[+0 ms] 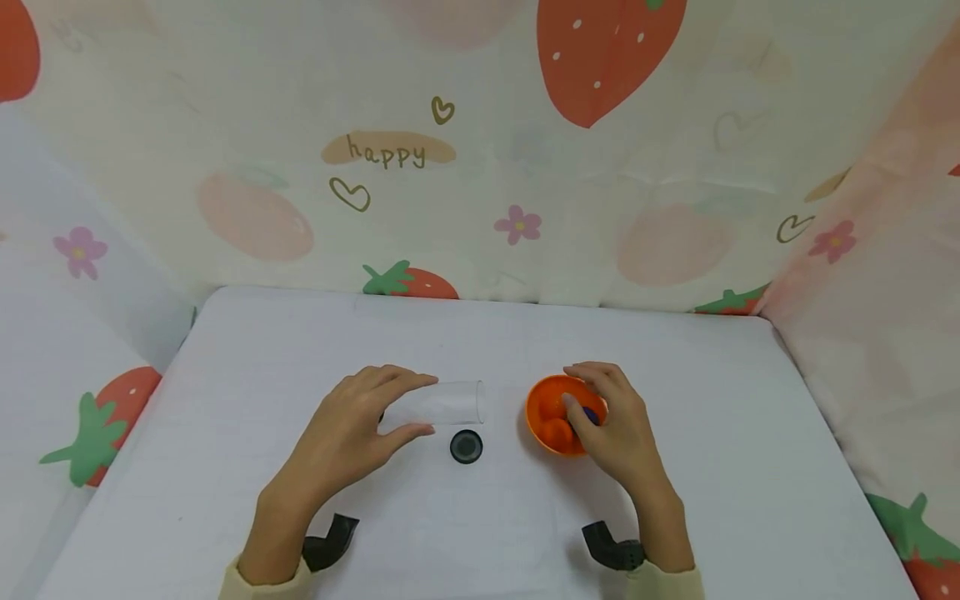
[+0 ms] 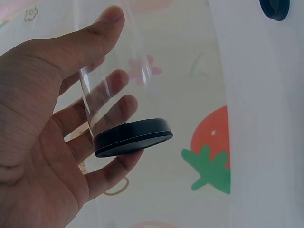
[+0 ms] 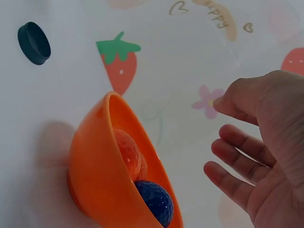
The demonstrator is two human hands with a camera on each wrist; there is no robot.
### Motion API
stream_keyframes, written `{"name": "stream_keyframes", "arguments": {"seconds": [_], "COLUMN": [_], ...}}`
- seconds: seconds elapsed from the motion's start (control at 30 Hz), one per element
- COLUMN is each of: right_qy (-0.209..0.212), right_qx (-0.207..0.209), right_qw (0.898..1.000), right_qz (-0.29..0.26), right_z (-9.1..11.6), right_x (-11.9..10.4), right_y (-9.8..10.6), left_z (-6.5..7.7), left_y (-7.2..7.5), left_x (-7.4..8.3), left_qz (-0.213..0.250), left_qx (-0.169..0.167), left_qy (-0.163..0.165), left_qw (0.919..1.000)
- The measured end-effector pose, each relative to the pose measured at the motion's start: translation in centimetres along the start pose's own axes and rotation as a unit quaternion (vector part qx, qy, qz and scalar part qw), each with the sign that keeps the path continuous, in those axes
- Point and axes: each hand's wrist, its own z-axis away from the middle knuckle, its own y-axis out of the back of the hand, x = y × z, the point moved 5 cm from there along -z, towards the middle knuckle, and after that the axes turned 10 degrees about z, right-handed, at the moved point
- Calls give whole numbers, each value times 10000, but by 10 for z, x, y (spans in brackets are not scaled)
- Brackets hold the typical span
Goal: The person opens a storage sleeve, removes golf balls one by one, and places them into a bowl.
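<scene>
My left hand grips a clear plastic tube, thumb on one side and fingers round the other. The tube lies sideways in the head view, its open end to the right. A black cap closes the end by my palm. Between the hands lies a loose black lid. Over the orange bowl, my right hand hovers with loosely bent fingers and nothing in them. Inside the bowl are orange balls and a dark blue dimpled ball.
A white table carries everything. Behind it hangs a strawberry-print cloth, which also runs down both sides. Black curved mounts sit at both wrists, near the sleeves.
</scene>
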Motion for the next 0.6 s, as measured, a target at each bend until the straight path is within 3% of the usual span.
{"name": "stream_keyframes", "arguments": {"seconds": [0.43, 0.6], "right_qy": [304, 373], "right_qx": [84, 398], "right_qw": [9989, 9972], "right_qz": [-342, -509], "right_z": [0, -2], "right_x": [-2, -1], "right_y": [2, 6], "left_z": [3, 3], "left_y": [1, 5], "left_x": [-3, -4], "left_qz": [73, 1], "left_qx": [28, 94], "left_qy": [284, 250], "left_qw": [9996, 9996]}}
